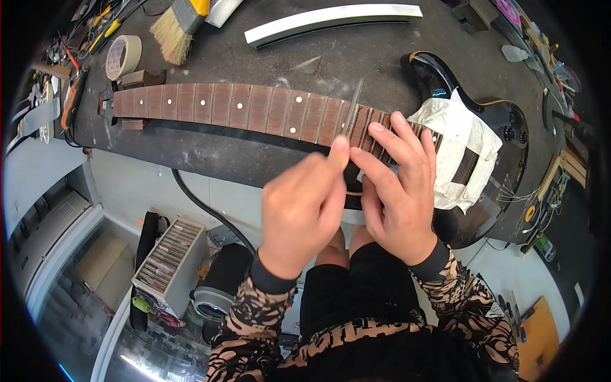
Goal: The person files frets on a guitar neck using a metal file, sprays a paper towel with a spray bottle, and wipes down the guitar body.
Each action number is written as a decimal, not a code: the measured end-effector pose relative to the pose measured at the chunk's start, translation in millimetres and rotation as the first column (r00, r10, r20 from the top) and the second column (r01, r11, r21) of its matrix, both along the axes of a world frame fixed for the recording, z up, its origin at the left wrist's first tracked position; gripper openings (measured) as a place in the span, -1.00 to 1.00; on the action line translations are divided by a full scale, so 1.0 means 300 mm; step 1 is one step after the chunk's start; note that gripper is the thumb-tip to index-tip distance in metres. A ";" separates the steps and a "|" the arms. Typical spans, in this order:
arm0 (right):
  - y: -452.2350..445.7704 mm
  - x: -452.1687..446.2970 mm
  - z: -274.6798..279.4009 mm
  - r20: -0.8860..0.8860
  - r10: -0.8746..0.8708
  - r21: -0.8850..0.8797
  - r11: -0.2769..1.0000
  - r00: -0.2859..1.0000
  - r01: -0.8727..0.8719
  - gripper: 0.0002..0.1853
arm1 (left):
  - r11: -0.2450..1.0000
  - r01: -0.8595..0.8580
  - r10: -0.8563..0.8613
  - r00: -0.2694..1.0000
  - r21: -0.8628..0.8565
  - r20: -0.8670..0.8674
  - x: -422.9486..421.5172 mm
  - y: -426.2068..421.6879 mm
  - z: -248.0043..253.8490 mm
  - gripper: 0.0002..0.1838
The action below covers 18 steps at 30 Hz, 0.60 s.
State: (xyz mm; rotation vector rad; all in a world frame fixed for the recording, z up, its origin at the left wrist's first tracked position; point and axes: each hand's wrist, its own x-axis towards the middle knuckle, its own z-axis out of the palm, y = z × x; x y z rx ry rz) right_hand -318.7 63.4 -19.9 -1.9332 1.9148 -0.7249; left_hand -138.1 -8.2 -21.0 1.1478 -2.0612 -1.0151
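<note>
An electric guitar lies on the bench, its brown fretboard point(210, 105) stretching left with metal frets and pale dot inlays. Its glossy black body point(509, 114) is at the right, partly covered by masking tape point(480, 137). My left hand point(302, 204) is closed around a narrow metal file point(353, 108), whose blade points up across the upper frets. The file's lower end is hidden in my fingers. My right hand point(404, 184) rests on the fretboard just right of the file, fingers spread, with the index fingertip close to my left thumb. The right thumb is near the neck's lower edge.
Beyond the neck are a long white-topped bar point(334, 22), a bristle brush point(172, 41) and a tape roll point(124, 57). Blocks point(143, 78) sit by the headstock end. Tools crowd the left edge. Below the bench stands a box with several slots point(168, 261).
</note>
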 end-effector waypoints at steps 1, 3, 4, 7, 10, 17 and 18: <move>0.002 0.000 -0.001 0.000 0.002 -0.001 1.000 1.000 -0.002 -0.28 | 1.000 -0.006 0.006 1.000 -0.001 0.006 0.029 0.044 0.005 -0.43; 0.005 -0.002 -0.004 0.006 0.001 -0.004 1.000 1.000 -0.001 -0.29 | 0.999 -0.001 -0.001 0.999 0.046 0.044 0.081 0.108 0.029 -0.43; 0.004 -0.003 -0.005 0.010 0.001 -0.007 1.000 1.000 -0.001 -0.29 | 0.998 -0.007 0.005 1.000 0.061 0.029 0.089 0.122 0.025 -0.44; 0.002 -0.002 -0.003 0.000 0.001 -0.007 1.000 1.000 -0.001 -0.29 | 1.000 0.007 -0.007 1.000 0.018 0.021 0.021 0.027 0.011 -0.45; 0.007 0.000 -0.005 -0.008 -0.001 -0.009 1.000 1.000 0.001 -0.29 | 1.000 -0.029 0.029 0.997 0.004 -0.077 -0.030 -0.020 -0.013 -0.45; 0.005 -0.003 -0.010 -0.005 0.007 -0.024 1.000 1.000 -0.007 -0.29 | 0.999 -0.015 0.015 1.000 0.028 -0.004 0.055 0.091 0.000 -0.41; 0.004 -0.002 -0.010 -0.008 0.004 -0.023 1.000 1.000 -0.005 -0.29 | 1.000 -0.011 0.011 1.000 0.014 -0.011 0.025 0.047 -0.002 -0.41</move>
